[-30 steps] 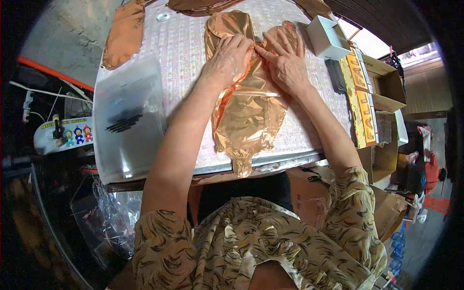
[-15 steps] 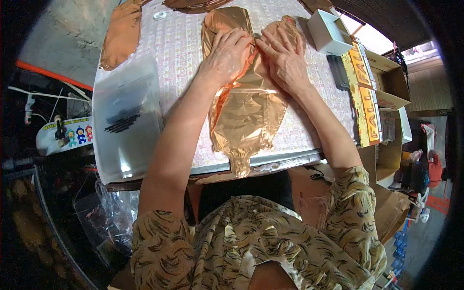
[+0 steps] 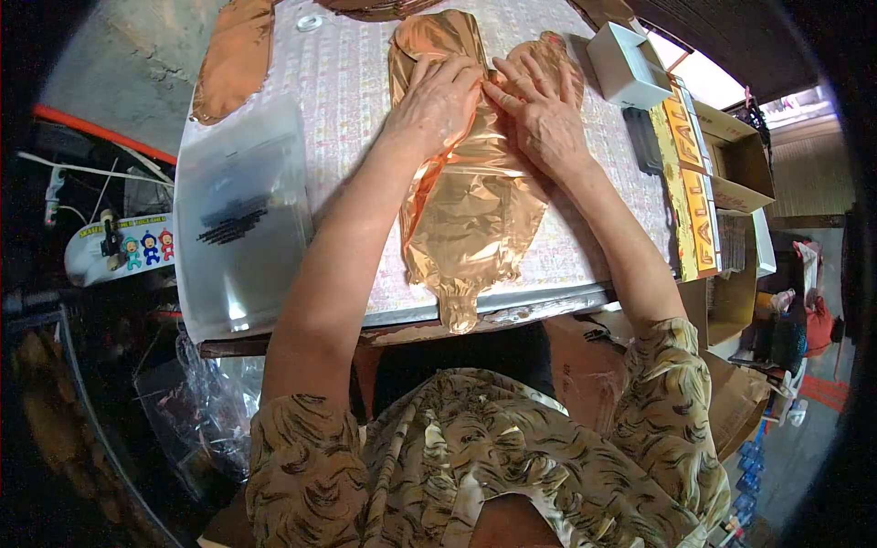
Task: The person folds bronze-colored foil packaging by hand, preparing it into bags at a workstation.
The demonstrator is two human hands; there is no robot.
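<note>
- Foil balloon, copper-coloured and flat, lies lengthwise down the middle of the worktop. Its narrow neck hangs just over the near edge, in front of the person.
- The crinkled body of the balloon runs away from that neck and widens toward the hands.
- To the left of it, near the front corner of the worktop, sits a stack of clear plastic bags with black print on them, apart from the balloon.
- Left hand rests on the far part of the balloon. Its grip is curled, with the fingers bent down onto the foil; I cannot tell whether they pinch a fold or only press.
- Right hand lies just beside it, palm down on the foil. Its grip is spread flat, and its fingertips touch those of the left hand.
- Beyond the hands, two rounded ends of the balloon stick out, one past each hand.
- To the right of the right hand lie a small black item and a long yellow box with red letters.
- Farther back on the right stands an open white box.
- At the far left corner lies another copper foil piece, well apart from the hands.
</note>
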